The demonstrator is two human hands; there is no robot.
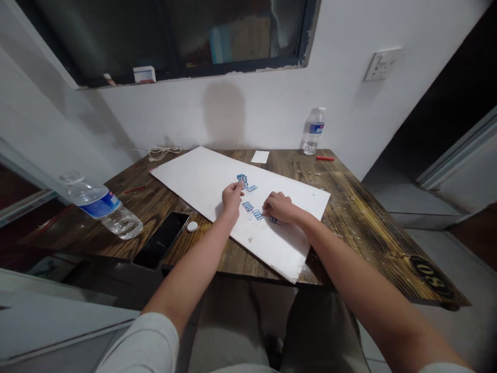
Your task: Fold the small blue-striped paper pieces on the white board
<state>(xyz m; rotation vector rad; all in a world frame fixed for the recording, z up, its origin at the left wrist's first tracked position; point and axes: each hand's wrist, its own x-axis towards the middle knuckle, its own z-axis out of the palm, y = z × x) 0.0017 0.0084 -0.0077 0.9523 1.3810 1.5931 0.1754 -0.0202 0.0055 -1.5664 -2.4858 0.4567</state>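
On a white board (pixel 202 178) lie several small blue-and-white striped pieces in short rows. My left hand (pixel 232 199) is closed in a pinch at the lower edge of a bunched cluster of blue-edged pieces (pixel 242 178). Beside that cluster lies a flat striped piece (pixel 252 188). Lower down are two more striped pieces, one at the left (pixel 247 207) and one in the middle (pixel 257 214). My right hand (pixel 280 206) rests on the board with curled fingers, its fingertips close to the middle piece. Whatever they pinch is hidden. Another blue piece (pixel 273 220) shows partly under this hand.
Left of the board are a tipped water bottle (pixel 106 207), a dark phone (pixel 162 239) and a white cap (pixel 192 226). At the back are a cable (pixel 165 151), a white paper (pixel 260 157), an upright bottle (pixel 313 132) and a red stick (pixel 325 158).
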